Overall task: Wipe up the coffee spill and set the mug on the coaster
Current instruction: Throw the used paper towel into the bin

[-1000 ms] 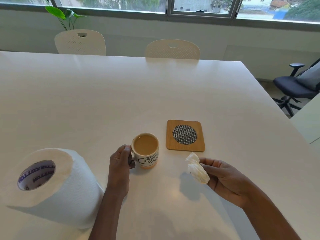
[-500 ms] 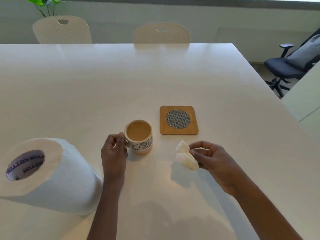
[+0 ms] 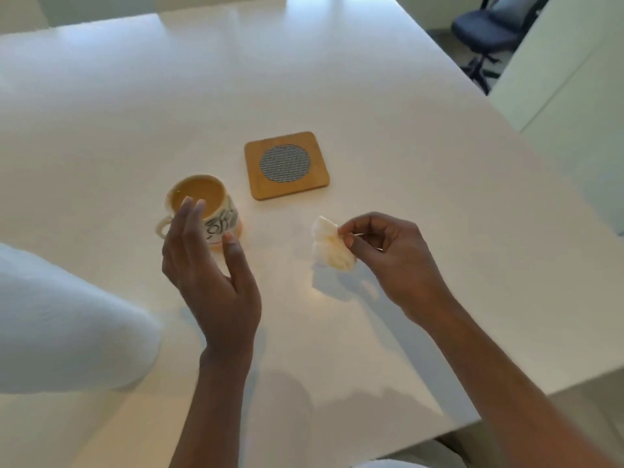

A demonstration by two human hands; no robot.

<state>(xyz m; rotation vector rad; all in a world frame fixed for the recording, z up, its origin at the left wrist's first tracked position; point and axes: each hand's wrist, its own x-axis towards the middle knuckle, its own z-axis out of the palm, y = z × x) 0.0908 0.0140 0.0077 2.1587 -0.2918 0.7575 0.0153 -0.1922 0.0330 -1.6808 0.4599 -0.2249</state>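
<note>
A white mug [image 3: 202,204] with black lettering, full of light-brown coffee, stands on the white table [image 3: 388,136], its handle pointing left. My left hand [image 3: 209,282] hovers just in front of the mug with fingers spread, holding nothing. A thin orange-brown ring of coffee shows at the mug's base. The square wooden coaster [image 3: 287,165] with a round grey mesh centre lies to the right and beyond the mug, bare. My right hand [image 3: 388,251] pinches a crumpled, coffee-stained paper tissue [image 3: 332,246] just above the table.
A big white paper-towel roll [image 3: 64,319] lies at the left edge. The table's near edge and right corner are close to my right forearm. A dark office chair [image 3: 489,32] stands past the far right corner.
My left hand has let go of the mug's handle and opened in front of the mug. The camera has tilted down and closer. The right hand still holds the tissue.
</note>
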